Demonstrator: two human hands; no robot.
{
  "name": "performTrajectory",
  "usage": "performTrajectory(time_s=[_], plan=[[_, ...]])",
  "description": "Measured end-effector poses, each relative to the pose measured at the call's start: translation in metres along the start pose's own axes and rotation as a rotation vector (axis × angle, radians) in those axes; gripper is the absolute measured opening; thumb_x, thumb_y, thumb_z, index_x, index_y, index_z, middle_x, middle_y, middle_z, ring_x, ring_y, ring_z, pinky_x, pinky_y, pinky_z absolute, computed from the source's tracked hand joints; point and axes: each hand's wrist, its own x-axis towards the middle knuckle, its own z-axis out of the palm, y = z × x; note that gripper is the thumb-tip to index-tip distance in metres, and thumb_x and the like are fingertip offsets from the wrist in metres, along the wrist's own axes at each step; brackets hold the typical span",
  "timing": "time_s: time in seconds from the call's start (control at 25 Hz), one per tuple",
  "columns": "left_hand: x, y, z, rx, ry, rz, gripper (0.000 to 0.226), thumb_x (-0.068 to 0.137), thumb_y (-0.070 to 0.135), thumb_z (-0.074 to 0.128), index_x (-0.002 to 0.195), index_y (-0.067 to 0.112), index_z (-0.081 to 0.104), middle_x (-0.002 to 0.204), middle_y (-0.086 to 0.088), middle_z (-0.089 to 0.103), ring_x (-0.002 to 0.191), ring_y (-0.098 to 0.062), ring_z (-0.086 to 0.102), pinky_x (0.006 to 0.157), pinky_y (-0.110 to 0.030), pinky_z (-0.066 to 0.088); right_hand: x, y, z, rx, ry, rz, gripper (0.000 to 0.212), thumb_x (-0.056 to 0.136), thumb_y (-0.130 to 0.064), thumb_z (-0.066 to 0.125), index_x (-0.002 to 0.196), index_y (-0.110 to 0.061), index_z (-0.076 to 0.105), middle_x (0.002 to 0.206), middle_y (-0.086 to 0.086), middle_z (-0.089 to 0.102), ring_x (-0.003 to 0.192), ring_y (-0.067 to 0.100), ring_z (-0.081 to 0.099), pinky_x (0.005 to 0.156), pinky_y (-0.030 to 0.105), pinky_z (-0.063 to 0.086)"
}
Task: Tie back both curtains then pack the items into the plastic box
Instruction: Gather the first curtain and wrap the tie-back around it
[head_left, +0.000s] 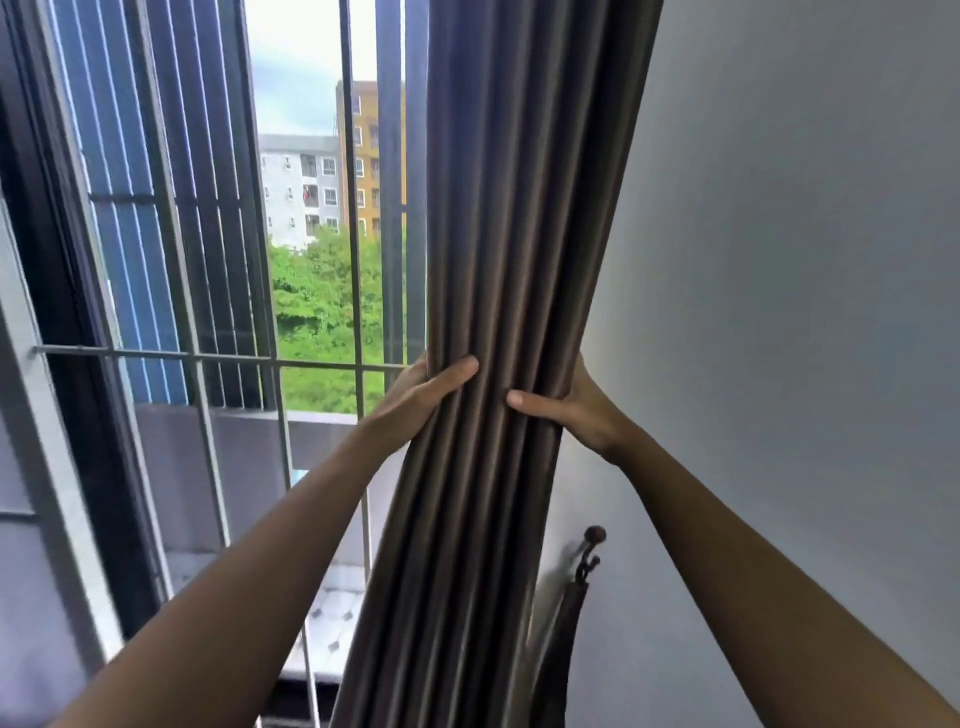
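Taupe-brown curtain (519, 208) is gathered into one thick pleated column. It runs from 12 o'clock to 6 o'clock through the middle of the view, between the barred window (353, 218) at 9 o'clock and the plain wall (779, 260) at 3 o'clock.

Hand state:
- The left hand (423, 392) clasps the bundle from its 9 o'clock side, thumb laid across the front folds.
- The right hand (569, 410) clasps it from the 3 o'clock side, slightly lower, thumb also across the front.
- The thumb tips are near each other but apart. The remaining fingers pass behind the cloth and are hidden.

Handling (assessment):
- The cloth is soft and has no stiffness of its own, so the pleats will likely fan out wherever the grip is released.
- The dense drape suggests moderate weight, carried from above rather than by the hands.
- The smooth face may slide under a loose grip.

Grip point: encircle the full girth at the narrowed waist, where the hands are now.

A wall hook (592, 545) sits at 5 o'clock from the hands, with a dark strap (558, 644) hanging from it. Both are blurred. One hand would likely have to hold the whole bundle while the other fetches the strap.
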Motion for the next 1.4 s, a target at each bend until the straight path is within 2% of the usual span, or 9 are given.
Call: performTrajectory(time_s=[0.08,0.16,0.28,0.44,0.64,0.8,1.12,1.24,1.4], plan=[[-0.008,-0.019,0.000,0.006,-0.007,-0.073,0.086,0.053,0.073,0.070,0.121,0.022,0.056,0.117,0.003,0.065,0.108,-0.014,0.063,0.097,-0.034,0.047,-0.003,0.016,0.008,0.011,-0.026,0.053,0.089,0.070,-0.020,0.077,0.143,-0.019,0.026,0.137,-0.001,0.049,0.119,0.003,0.054,0.088,0.012,0.047],[-0.017,-0.037,0.003,0.004,-0.007,-0.098,0.092,0.044,0.081,0.068,0.115,0.024,0.059,0.112,0.004,0.067,0.102,-0.011,0.065,0.089,-0.025,0.051,-0.010,0.035,0.018,0.010,-0.068,0.104,0.092,0.066,-0.028,0.081,0.142,-0.021,0.031,0.135,-0.004,0.053,0.121,0.005,0.053,0.096,0.018,0.046],[-0.034,-0.057,0.016,-0.014,-0.029,-0.147,0.069,0.054,0.076,0.065,0.105,0.030,0.061,0.105,0.012,0.068,0.099,-0.005,0.066,0.079,-0.014,0.051,-0.029,0.070,0.033,-0.021,-0.130,0.155,0.090,0.064,-0.031,0.084,0.139,-0.026,0.036,0.133,-0.007,0.055,0.122,0.008,0.053,0.105,0.035,0.043],[-0.054,-0.087,0.038,-0.002,-0.070,-0.252,0.044,0.078,0.054,0.050,0.111,0.026,0.060,0.117,0.000,0.066,0.104,-0.006,0.064,0.084,-0.015,0.050,-0.073,0.119,0.046,-0.089,-0.196,0.254,0.098,0.055,-0.046,0.086,0.137,-0.035,0.035,0.131,-0.012,0.055,0.121,0.006,0.053,0.107,0.042,0.041],[-0.074,-0.120,0.066,-0.002,-0.143,-0.317,0.079,0.060,0.079,0.059,0.122,0.030,0.052,0.121,0.008,0.063,0.113,-0.009,0.060,0.099,-0.026,0.047,-0.118,0.159,0.059,-0.127,-0.161,0.316,0.104,0.052,-0.050,0.086,0.138,-0.037,0.029,0.130,-0.014,0.053,0.121,0.004,0.051,0.107,0.039,0.042],[-0.076,-0.125,0.070,-0.031,-0.155,-0.311,0.055,0.074,0.067,0.053,0.118,0.034,0.053,0.124,0.006,0.062,0.115,-0.010,0.059,0.107,-0.038,0.041,-0.127,0.168,0.069,-0.152,-0.077,0.327,0.109,0.047,-0.059,0.085,0.138,-0.034,0.031,0.129,-0.015,0.054,0.120,0.004,0.051,0.106,0.037,0.042],[-0.072,-0.122,0.090,0.052,-0.285,-0.280,0.079,0.049,0.089,0.054,0.103,0.031,0.062,0.100,0.011,0.071,0.097,-0.003,0.067,0.087,-0.019,0.051,-0.148,0.171,0.076,-0.253,0.129,0.259,0.104,0.055,-0.052,0.083,0.140,-0.035,0.026,0.132,-0.012,0.049,0.122,0.005,0.049,0.105,0.038,0.044],[-0.071,-0.120,0.094,0.048,-0.234,-0.231,0.066,0.073,0.073,0.050,0.118,0.025,0.057,0.107,0.013,0.066,0.101,0.000,0.062,0.094,-0.020,0.048,-0.154,0.162,0.069,-0.269,0.240,0.244,0.110,0.055,-0.052,0.084,0.142,-0.037,0.018,0.137,-0.013,0.043,0.126,0.005,0.045,0.106,0.041,0.043],[-0.061,-0.109,0.082,0.119,-0.058,-0.066,0.035,0.090,0.043,0.052,0.121,0.029,0.053,0.106,0.019,0.063,0.102,0.002,0.060,0.081,-0.005,0.044,-0.150,0.128,0.049,-0.248,0.499,0.085,0.111,0.057,-0.050,0.085,0.144,-0.028,0.019,0.142,-0.009,0.038,0.131,0.007,0.040,0.108,0.045,0.039]])
